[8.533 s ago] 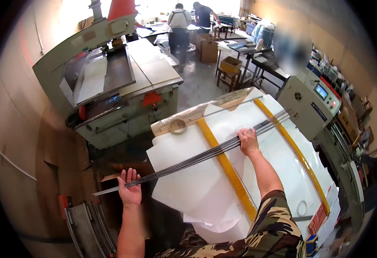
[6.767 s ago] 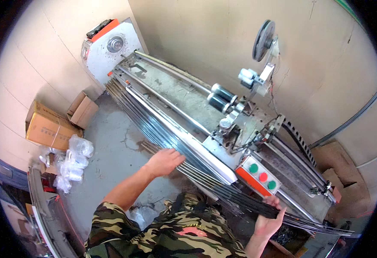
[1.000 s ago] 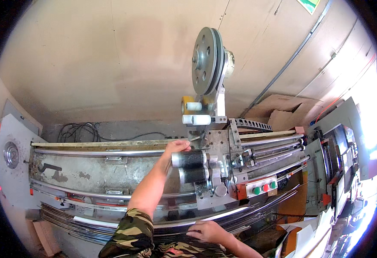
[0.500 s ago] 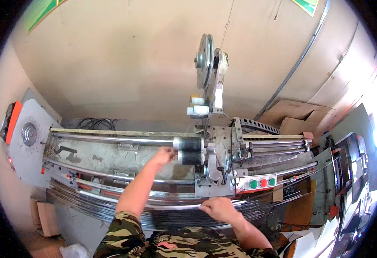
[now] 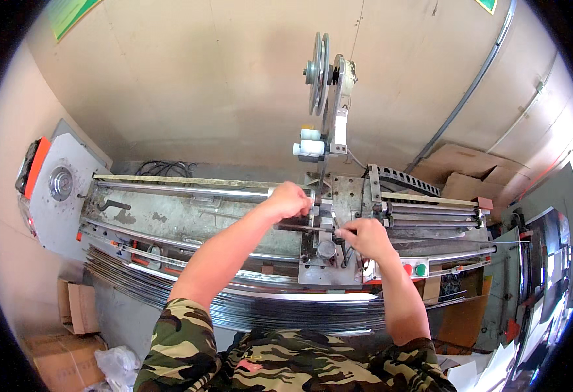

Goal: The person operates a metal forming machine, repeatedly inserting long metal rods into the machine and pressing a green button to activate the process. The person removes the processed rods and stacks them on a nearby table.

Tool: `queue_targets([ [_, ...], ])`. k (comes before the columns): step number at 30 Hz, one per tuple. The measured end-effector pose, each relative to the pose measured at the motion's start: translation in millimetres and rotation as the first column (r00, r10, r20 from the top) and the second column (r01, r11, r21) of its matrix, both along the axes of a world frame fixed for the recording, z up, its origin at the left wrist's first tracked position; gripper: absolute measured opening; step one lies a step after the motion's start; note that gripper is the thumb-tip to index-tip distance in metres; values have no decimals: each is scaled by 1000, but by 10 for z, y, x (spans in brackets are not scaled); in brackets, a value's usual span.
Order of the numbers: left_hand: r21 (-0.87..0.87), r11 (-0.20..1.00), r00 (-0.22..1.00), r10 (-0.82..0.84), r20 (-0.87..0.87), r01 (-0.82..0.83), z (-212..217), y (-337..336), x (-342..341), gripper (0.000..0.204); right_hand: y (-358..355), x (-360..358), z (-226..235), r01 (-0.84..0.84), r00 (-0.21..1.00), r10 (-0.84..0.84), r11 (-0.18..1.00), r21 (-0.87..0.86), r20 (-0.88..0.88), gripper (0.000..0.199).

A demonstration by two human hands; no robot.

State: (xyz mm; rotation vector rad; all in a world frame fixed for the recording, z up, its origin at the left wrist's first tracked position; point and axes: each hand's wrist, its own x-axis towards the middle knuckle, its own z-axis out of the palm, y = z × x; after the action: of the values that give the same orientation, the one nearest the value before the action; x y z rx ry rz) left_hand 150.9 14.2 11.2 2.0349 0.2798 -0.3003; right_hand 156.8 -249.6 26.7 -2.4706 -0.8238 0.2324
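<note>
Grey rod (image 5: 309,228), R hand (image 5: 367,238) pinching, L hand (image 5: 289,201) curled

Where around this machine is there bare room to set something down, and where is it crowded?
The machine bed is mostly bare between the black handle and left forearm, and between rear rail and front rail. Grey floor shows among rod bundle, open cardboard box and clear plastic bag. Crowded: the carriage, with left hand, right hand and thin rod.

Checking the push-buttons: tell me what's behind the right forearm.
Part of the control panel is behind the right forearm. A red button and green button show just right of the arm; the stretch directly behind it, and anything mounted there, is covered.
</note>
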Motion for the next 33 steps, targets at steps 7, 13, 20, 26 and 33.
queue_targets([
  [7, -59, 997, 995, 46, -87, -51, 194, 26, -49, 18, 98, 371, -220, 26, 999, -26, 999, 21, -27, 28],
  [13, -149, 987, 997, 45, -69, -54, 84, 58, -150, 18, 399, 398, -213, -10, 1000, 10, 1000, 24, 3, 30],
  [20, 678, 729, 912, -216, 349, -87, 103, -122, -356, 21, 503, 403, -320, -18, 975, -39, 967, 254, 217, 22],
  [26, 918, 394, 781, -557, 283, -52, 227, -185, -298, 15, 489, 425, -460, -74, 908, -86, 931, 358, 411, 17],
  [33, 924, 335, 771, -633, 76, 185, 69, 103, -202, 28, 535, 507, -662, -131, 889, -80, 898, 419, 451, 16],
])
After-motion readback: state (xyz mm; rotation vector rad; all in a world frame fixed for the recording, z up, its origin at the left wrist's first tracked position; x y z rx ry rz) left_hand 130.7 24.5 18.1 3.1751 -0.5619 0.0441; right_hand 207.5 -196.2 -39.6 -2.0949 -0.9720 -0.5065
